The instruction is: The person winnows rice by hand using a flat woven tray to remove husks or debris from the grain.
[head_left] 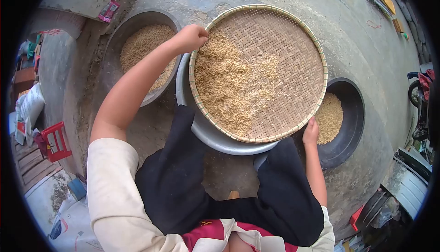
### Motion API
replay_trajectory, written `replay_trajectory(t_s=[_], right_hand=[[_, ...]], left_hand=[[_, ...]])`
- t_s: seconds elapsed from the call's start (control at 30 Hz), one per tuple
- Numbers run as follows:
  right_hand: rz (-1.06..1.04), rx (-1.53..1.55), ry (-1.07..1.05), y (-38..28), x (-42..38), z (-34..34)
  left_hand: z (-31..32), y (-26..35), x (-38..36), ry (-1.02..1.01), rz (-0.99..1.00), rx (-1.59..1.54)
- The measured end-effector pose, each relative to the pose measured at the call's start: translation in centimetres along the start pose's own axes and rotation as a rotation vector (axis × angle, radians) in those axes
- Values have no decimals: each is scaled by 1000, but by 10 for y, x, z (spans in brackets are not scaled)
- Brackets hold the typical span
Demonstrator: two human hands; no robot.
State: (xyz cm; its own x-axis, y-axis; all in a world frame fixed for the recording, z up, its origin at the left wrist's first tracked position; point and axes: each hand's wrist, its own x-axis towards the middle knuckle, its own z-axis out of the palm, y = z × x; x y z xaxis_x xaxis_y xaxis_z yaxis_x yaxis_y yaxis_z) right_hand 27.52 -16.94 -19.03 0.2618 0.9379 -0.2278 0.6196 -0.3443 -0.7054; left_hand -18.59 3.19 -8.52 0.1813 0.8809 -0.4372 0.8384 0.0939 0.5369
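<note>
A round woven bamboo tray (293, 55) lies over a wide metal basin (220, 145). Unhusked grain (224, 80) covers the tray's left half, with paler grains towards the middle. At the tray's upper left rim is my left hand (191, 38), its fingers closed; whether they pinch the rim or some grain is too small to tell. My right hand (311, 132) grips the lower right rim, thumb up against it.
A dark tub (110, 64) holding grain stands at the left, partly behind my left arm. Another black tub (350, 119) with grain is at the right. A red plastic stool (57, 142) and a white sack (32, 103) are at the far left.
</note>
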Motion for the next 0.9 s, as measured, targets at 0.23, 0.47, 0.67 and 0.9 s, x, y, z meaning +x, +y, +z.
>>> replay_trajectory(t_s=[0.23, 0.47, 0.67, 0.9], right_hand=[[-32, 37, 0, -10, -1, -1], [-6, 21, -15, -6, -2, -2], [-14, 64, -19, -6, 0, 0], [-15, 66, -31, -10, -1, -2]], left_hand=[[33, 4, 0, 36, 192, 357], [33, 14, -8, -40, 239, 585], [36, 22, -12, -86, 191, 605], [25, 16, -5, -118, 118, 390]])
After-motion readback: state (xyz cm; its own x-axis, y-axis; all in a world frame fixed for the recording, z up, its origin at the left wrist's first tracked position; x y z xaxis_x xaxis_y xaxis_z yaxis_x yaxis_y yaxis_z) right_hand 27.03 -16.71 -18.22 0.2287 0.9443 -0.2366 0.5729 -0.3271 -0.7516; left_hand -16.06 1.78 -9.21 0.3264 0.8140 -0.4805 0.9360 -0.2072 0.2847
